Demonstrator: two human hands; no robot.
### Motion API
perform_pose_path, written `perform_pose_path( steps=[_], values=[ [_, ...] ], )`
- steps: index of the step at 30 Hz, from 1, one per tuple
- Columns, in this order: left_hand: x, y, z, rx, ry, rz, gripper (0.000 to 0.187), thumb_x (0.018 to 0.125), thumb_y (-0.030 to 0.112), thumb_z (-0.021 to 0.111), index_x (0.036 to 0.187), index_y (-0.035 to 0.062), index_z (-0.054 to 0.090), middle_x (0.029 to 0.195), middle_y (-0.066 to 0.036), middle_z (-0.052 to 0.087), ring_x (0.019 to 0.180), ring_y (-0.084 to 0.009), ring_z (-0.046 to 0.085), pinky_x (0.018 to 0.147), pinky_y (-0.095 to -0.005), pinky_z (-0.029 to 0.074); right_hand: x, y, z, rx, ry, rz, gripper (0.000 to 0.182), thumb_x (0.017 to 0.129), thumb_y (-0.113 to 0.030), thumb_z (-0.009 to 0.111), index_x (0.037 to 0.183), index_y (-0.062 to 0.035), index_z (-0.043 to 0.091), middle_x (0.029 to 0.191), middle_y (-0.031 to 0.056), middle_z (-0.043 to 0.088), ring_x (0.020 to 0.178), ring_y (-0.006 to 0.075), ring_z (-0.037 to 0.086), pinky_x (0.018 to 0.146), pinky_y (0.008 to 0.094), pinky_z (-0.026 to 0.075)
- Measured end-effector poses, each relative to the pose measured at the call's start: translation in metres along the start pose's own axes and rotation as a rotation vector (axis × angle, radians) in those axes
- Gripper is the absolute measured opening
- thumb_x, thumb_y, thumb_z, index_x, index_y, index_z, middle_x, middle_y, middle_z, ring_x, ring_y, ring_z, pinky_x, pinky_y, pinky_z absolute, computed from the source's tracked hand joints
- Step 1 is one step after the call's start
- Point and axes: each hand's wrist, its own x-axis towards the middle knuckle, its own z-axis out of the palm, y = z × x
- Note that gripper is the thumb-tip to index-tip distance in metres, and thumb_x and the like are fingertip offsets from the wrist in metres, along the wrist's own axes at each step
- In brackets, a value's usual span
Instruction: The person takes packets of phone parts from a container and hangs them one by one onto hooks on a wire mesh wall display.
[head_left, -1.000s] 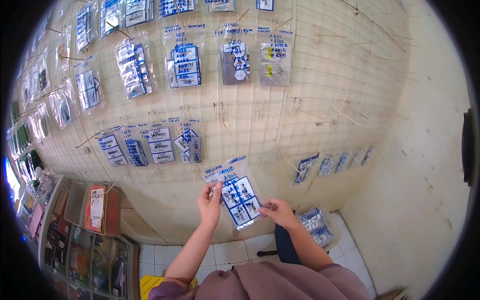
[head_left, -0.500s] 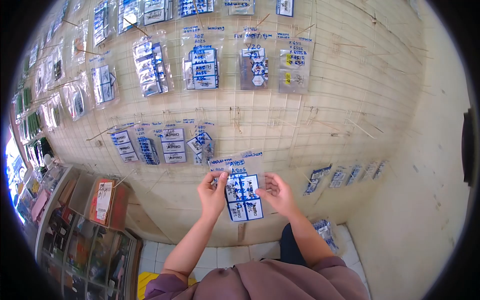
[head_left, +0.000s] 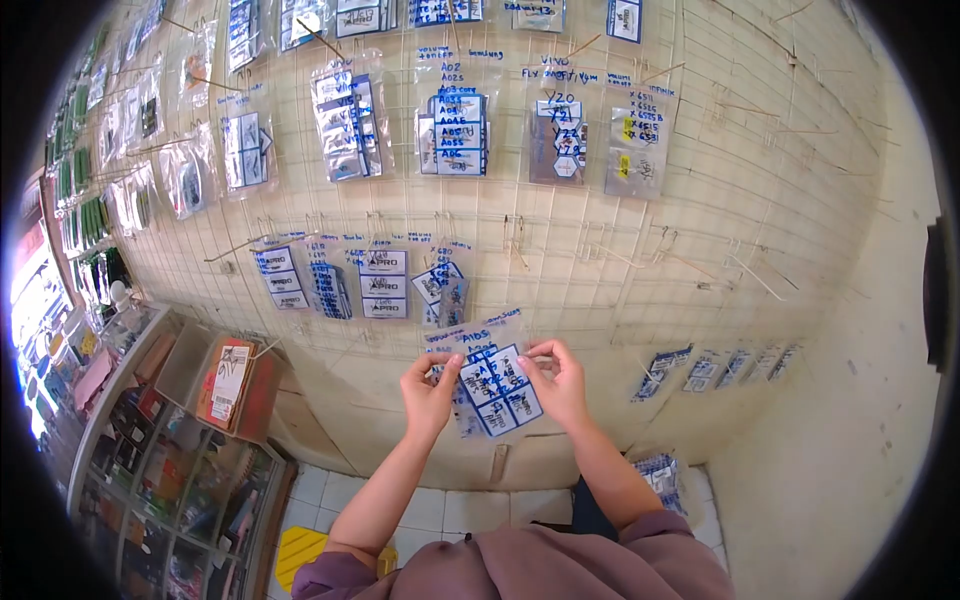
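In front of me I hold a clear plastic bag (head_left: 447,345) with blue handwriting, including "Samsung" and "A105". Inside it, tilted, show white packets with blue borders (head_left: 508,410). At the bag's left edge my left hand (head_left: 430,385) pinches it between thumb and fingers. My right hand (head_left: 555,380) grips the right side, its thumb lying over the packets' edge. Beyond my hands hang similar bags on the wire grid, the nearest being a bag marked "X680" (head_left: 440,295).
Several labelled bags, such as one marked "Vivo" (head_left: 560,130), hang from hooks on the wire grid (head_left: 580,215). Smaller bags (head_left: 660,372) hang low at right. A glass display case (head_left: 165,470) stands at left, with an orange-red box (head_left: 240,385) on it. The wall (head_left: 830,400) bounds the right.
The view has shifted, so the rack appears farther right. The packets in the bag have turned and now tilt; my right hand has moved slightly up, and both hands keep hold of the bag.
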Motion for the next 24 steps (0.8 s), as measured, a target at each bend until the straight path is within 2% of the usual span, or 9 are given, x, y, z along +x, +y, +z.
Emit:
perform_pose_path(
  steps=[4, 6, 9, 13, 16, 18, 19, 21, 24],
  values=[
    [0.002, -0.003, 0.003, 0.085, 0.023, 0.038, 0.014, 0.089, 0.012, 0.076, 0.088, -0.0006, 0.07, 0.076, -0.001, 0.067, 0.058, -0.0013, 0.053, 0.047, -0.0194, 0.039, 0.013, -0.014, 0.006, -0.076, 0.024, -0.045, 0.017, 0.087, -0.006, 0.074, 0.098, -0.002, 0.062, 0.094, 0.0084, 0.07, 0.085, 0.0125, 0.067, 0.077, 0.0266, 0.053],
    [0.002, -0.002, 0.004, 0.104, 0.015, 0.035, 0.014, 0.089, 0.013, 0.076, 0.087, -0.0001, 0.07, 0.074, 0.0, 0.067, 0.058, -0.0011, 0.051, 0.047, -0.0202, 0.038, 0.017, -0.03, 0.012, 0.051, -0.004, 0.049, 0.016, 0.086, -0.007, 0.075, 0.094, -0.0019, 0.063, 0.093, 0.0077, 0.07, 0.082, 0.013, 0.066, 0.079, 0.0275, 0.052],
    [0.005, -0.004, 0.004, 0.146, 0.004, 0.06, 0.015, 0.089, 0.015, 0.076, 0.087, 0.0007, 0.07, 0.071, 0.0, 0.066, 0.056, -0.001, 0.048, 0.046, -0.0219, 0.036, 0.026, -0.022, 0.011, -0.124, 0.018, -0.115, 0.019, 0.087, -0.004, 0.074, 0.099, 0.0, 0.06, 0.096, 0.0079, 0.068, 0.086, 0.0097, 0.063, 0.076, 0.0268, 0.052],
    [0.006, 0.017, 0.009, 0.291, -0.025, 0.099, 0.02, 0.093, 0.02, 0.072, 0.086, 0.0005, 0.069, 0.067, -0.003, 0.064, 0.055, -0.0041, 0.046, 0.048, -0.0256, 0.036, 0.036, -0.035, 0.011, 0.045, 0.058, -0.027, 0.014, 0.087, -0.004, 0.073, 0.093, -0.0005, 0.062, 0.1, 0.0083, 0.069, 0.08, 0.0115, 0.064, 0.072, 0.0254, 0.051],
    [0.011, 0.03, 0.019, 0.347, -0.022, 0.198, 0.025, 0.096, 0.022, 0.067, 0.084, -0.0005, 0.067, 0.064, -0.007, 0.061, 0.057, -0.0091, 0.048, 0.052, -0.0292, 0.039, 0.042, -0.054, 0.009, 0.177, 0.068, -0.026, 0.014, 0.089, 0.001, 0.068, 0.102, -0.0014, 0.064, 0.11, 0.0104, 0.067, 0.081, 0.0119, 0.064, 0.07, 0.0245, 0.05],
    [0.015, 0.037, 0.023, 0.36, -0.029, 0.222, 0.028, 0.097, 0.023, 0.065, 0.083, -0.0014, 0.065, 0.063, -0.008, 0.06, 0.057, -0.0114, 0.048, 0.054, -0.0307, 0.04, 0.046, -0.059, 0.002, -0.12, -0.025, -0.257, 0.03, 0.09, 0.005, 0.06, 0.119, -0.0044, 0.064, 0.12, 0.0116, 0.064, 0.081, 0.0126, 0.063, 0.07, 0.0243, 0.05],
    [0.017, 0.04, 0.026, 0.374, -0.036, 0.245, 0.031, 0.099, 0.024, 0.063, 0.082, -0.0024, 0.064, 0.062, -0.01, 0.058, 0.058, -0.0136, 0.048, 0.055, -0.0322, 0.041, 0.047, -0.062, 0.001, -0.121, -0.025, -0.259, 0.03, 0.09, 0.005, 0.06, 0.119, -0.0044, 0.064, 0.12, 0.0116, 0.064, 0.081, 0.0126, 0.063, 0.07, 0.0243, 0.05],
    [0.023, 0.043, 0.03, 0.384, -0.042, 0.241, 0.034, 0.099, 0.026, 0.062, 0.081, -0.003, 0.064, 0.062, -0.012, 0.057, 0.057, -0.0144, 0.047, 0.055, -0.0329, 0.041, 0.05, -0.067, 0.0, -0.134, 0.023, -0.288, 0.042, 0.091, 0.006, 0.057, 0.131, -0.004, 0.061, 0.129, 0.0108, 0.06, 0.088, 0.0103, 0.059, 0.074, 0.0231, 0.049],
    [0.031, 0.05, 0.038, 0.402, -0.058, 0.234, 0.038, 0.1, 0.028, 0.06, 0.08, -0.0042, 0.062, 0.062, -0.014, 0.056, 0.056, -0.0153, 0.046, 0.055, -0.0337, 0.04, 0.057, -0.069, -0.003, -0.161, 0.048, -0.321, 0.046, 0.091, 0.006, 0.056, 0.135, -0.0052, 0.059, 0.133, 0.0118, 0.057, 0.089, 0.0111, 0.058, 0.076, 0.0232, 0.048]
  ],
)
